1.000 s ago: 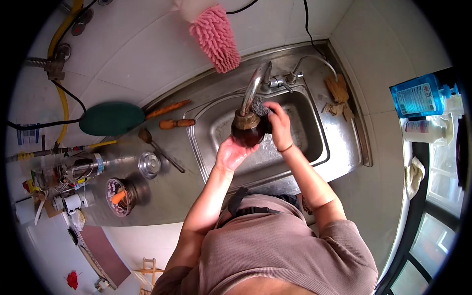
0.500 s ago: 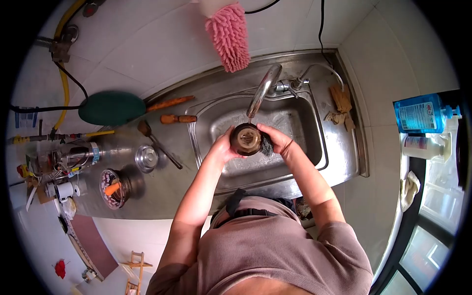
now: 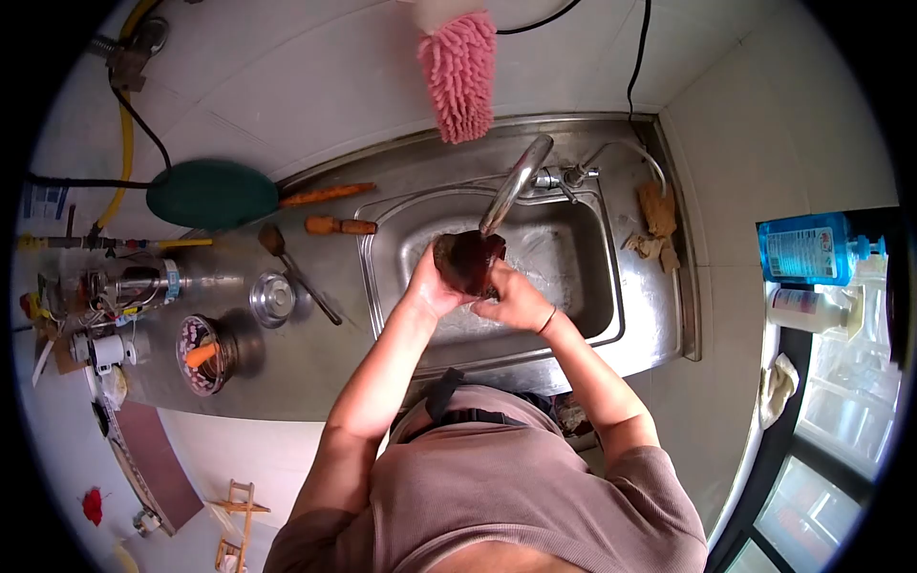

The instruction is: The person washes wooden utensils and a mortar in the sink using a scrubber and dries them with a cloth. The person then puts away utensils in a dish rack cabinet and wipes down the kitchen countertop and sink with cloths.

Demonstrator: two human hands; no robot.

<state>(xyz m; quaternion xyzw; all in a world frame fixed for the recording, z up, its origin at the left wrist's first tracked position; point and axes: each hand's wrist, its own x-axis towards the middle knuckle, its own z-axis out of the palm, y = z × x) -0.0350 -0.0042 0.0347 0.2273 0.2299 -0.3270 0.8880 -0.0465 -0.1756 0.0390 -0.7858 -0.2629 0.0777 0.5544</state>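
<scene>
Over the sink, a small dark brown glazed pot (image 3: pixel 470 260) is tilted under the faucet (image 3: pixel 516 186), its shiny reddish side turned to the right. My left hand (image 3: pixel 432 286) is closed around its left side and underside. At its lower right edge is my right hand (image 3: pixel 519 298), fingers curled in against the pot and partly hidden by it. A dark wiry scouring pad showed in that hand a moment ago; now hand and pot cover it. The sink basin (image 3: pixel 573 310) is wet.
On the left counter lie a pot lid (image 3: pixel 273 299), a ladle-like utensil (image 3: pixel 301 274), a wooden-handled brush (image 3: pixel 341 225) and a patterned bowl (image 3: pixel 203 355). Brown scraps (image 3: pixel 657 224) sit right of the faucet. A pink chenille mitt (image 3: pixel 457 76) hangs behind. Blue bottle (image 3: pixel 810 248) stands right.
The pot has turned from base-up to tilted, its side now showing. My right hand has moved down and left, to the pot's lower edge. The scouring pad has gone from sight.
</scene>
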